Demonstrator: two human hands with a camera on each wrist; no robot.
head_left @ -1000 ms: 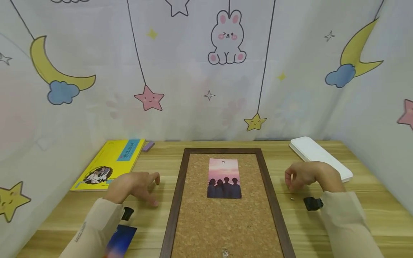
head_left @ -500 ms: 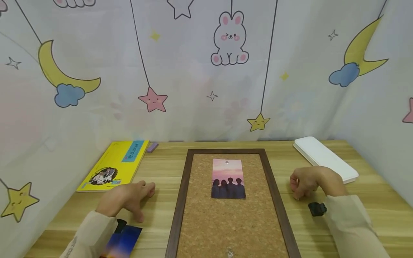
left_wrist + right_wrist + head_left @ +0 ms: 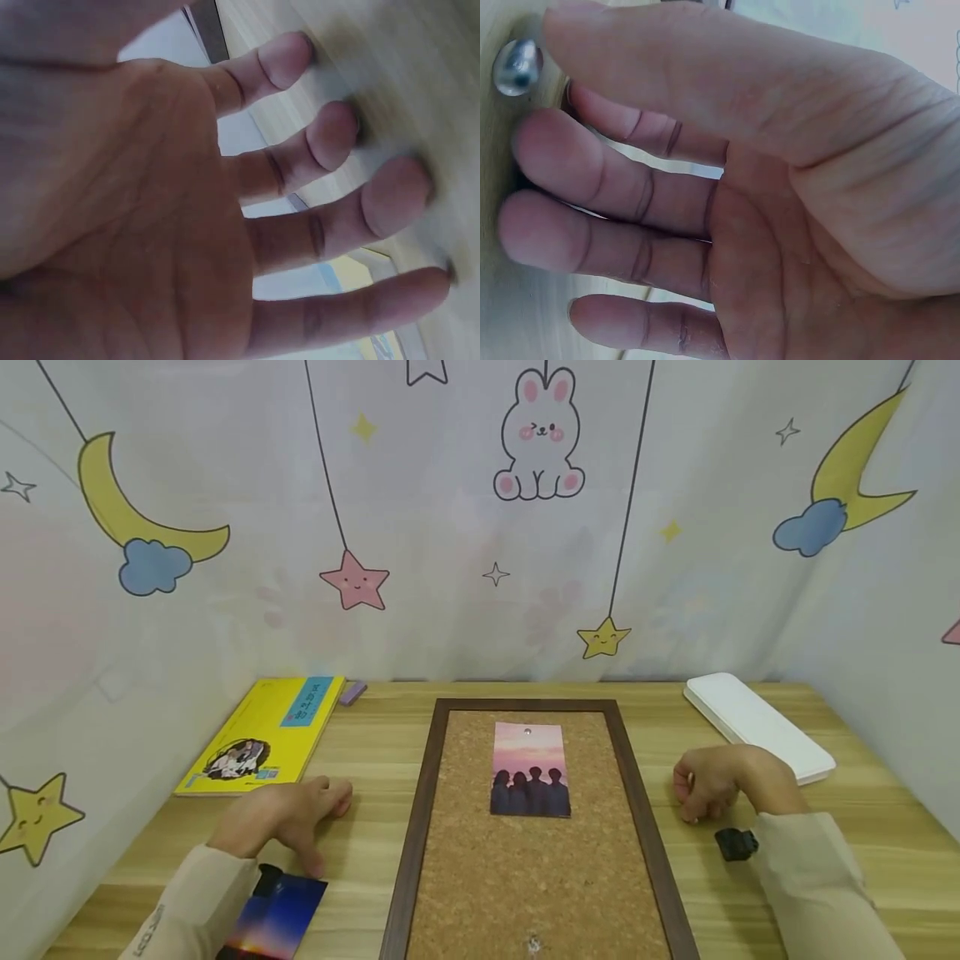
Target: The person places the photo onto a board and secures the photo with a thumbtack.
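Note:
My left hand (image 3: 288,818) rests on the table with fingers spread, just beyond a blue sunset photo card (image 3: 281,910). In the left wrist view, nothing lies in the palm and the fingertips (image 3: 394,195) meet the wood. My right hand (image 3: 712,785) is low over the table, right of a framed cork board (image 3: 532,877). Close to its thumb and fingertips (image 3: 551,157) is a small shiny silver pin (image 3: 517,67), hidden by the hand in the head view. A pink photo card (image 3: 530,777) hangs on the cork under a silver pin (image 3: 527,732).
A yellow book (image 3: 262,735) and a purple eraser-like block (image 3: 352,693) lie at the back left. At the back right is a long white case (image 3: 757,727). Another shiny pin (image 3: 533,943) sits low on the cork. A patterned curtain (image 3: 450,527) stands behind the table.
My left hand has drawn back and left, its thumb coming nearer to the blue photo card. My right hand has lowered over the silver pin, which was visible below it before.

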